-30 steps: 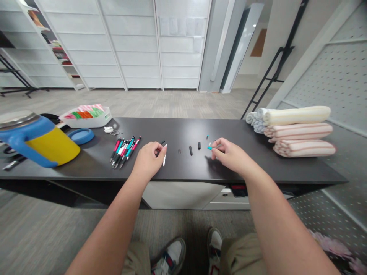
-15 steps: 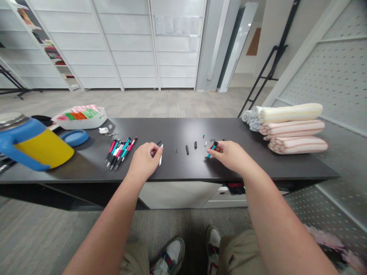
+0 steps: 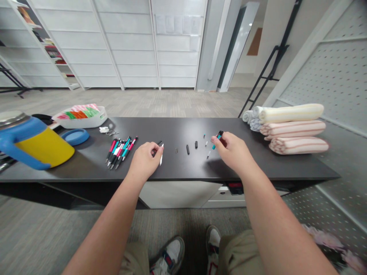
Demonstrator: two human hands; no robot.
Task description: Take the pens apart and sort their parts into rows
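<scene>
My left hand [image 3: 145, 157] is closed in a pinch over the desk, on a slim white pen refill [image 3: 161, 156]; a thin dark stick [image 3: 159, 143] pokes out beyond the fingers. My right hand [image 3: 231, 148] grips a tilted teal pen barrel [image 3: 217, 140] with a black top. Just below the barrel's lower end is a small whitish piece [image 3: 208, 154]. Between the hands lie a black pen grip [image 3: 187, 149], a short black piece [image 3: 196, 144], a tiny spring-like part [image 3: 176, 151], a small white part [image 3: 206, 144] and a tiny teal part [image 3: 204, 136].
Left of my left hand lies a pile of pens [image 3: 120, 152] on the dark desk [image 3: 160, 128]. Farther left are a blue-and-yellow jug [image 3: 43, 147], a blue lid [image 3: 75, 136] and a white basket [image 3: 83, 122]. Rolled towels [image 3: 295, 128] are stacked at the right.
My right hand has moved slightly right and up with the teal barrel. A small whitish piece now shows below the barrel. My left hand stays in place.
</scene>
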